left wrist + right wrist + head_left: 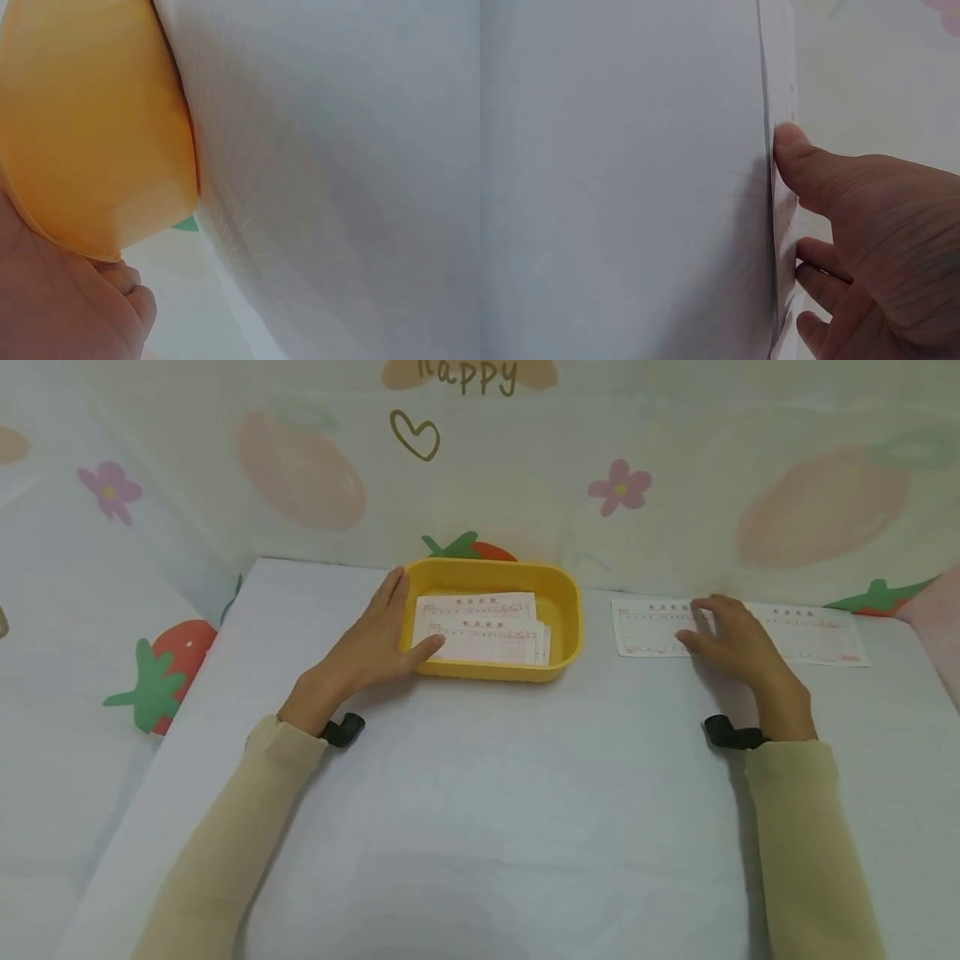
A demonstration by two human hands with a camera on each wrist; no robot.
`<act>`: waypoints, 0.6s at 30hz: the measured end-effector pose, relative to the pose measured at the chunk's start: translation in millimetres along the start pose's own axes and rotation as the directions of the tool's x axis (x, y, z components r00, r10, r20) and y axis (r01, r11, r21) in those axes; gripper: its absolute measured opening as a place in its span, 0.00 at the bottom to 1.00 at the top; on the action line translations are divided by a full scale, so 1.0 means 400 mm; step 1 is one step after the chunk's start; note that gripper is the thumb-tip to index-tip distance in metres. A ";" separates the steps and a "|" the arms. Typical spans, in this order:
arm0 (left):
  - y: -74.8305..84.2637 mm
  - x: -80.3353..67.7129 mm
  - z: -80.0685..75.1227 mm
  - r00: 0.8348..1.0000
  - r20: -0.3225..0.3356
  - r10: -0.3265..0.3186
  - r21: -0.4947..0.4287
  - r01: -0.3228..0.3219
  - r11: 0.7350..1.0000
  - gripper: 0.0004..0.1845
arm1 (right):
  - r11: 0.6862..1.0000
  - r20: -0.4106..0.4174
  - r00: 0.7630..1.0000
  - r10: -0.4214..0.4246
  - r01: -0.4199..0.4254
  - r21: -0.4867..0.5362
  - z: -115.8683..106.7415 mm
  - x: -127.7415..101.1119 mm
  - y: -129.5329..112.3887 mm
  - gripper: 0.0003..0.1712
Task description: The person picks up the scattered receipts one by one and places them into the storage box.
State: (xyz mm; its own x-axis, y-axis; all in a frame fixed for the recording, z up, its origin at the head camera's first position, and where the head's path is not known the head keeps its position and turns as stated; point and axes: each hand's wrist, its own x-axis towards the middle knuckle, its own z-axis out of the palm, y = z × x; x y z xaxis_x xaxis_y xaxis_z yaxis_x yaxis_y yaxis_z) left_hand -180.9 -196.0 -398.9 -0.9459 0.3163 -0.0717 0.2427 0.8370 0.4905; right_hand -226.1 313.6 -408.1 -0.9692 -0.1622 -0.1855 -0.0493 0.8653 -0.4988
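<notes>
A yellow plastic basket [510, 672] stands at the back of the table with several printed paper slips [487, 643] inside it. My left hand [367, 639] holds its left end, thumb over the front rim and fingers along the outer wall; in the left wrist view the fingers [135, 292] show beside the rim. To the right, two more printed slips lie side by side, the left slip [651, 631] and the right slip [817, 635]. Over where they meet is my right hand [738, 639], with a gap between thumb and fingers. Its thumb [791, 142] touches a slip's near edge.
The white tabletop [502, 810] stretches in front of both arms. Behind it hangs a pale cloth backdrop [525, 468] with fruit and flower prints, close to the basket and the slips. A pink surface [937, 627] borders the table at the right.
</notes>
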 end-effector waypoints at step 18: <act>-0.003 0.002 0.001 1.000 0.004 -0.001 0.011 0.001 1.000 0.60 | 0.998 0.090 0.994 0.056 -0.054 -0.015 -0.013 -0.009 -0.011 0.54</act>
State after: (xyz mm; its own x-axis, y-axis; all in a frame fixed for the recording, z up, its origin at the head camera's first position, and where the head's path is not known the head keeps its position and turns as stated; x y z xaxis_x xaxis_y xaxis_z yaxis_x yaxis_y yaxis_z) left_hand -181.9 -196.5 -399.8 -0.9452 0.3176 -0.0755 0.2444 0.8418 0.4813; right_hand -223.5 312.7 -400.8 -0.9448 -0.1557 -0.2882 0.0000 0.8798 -0.4754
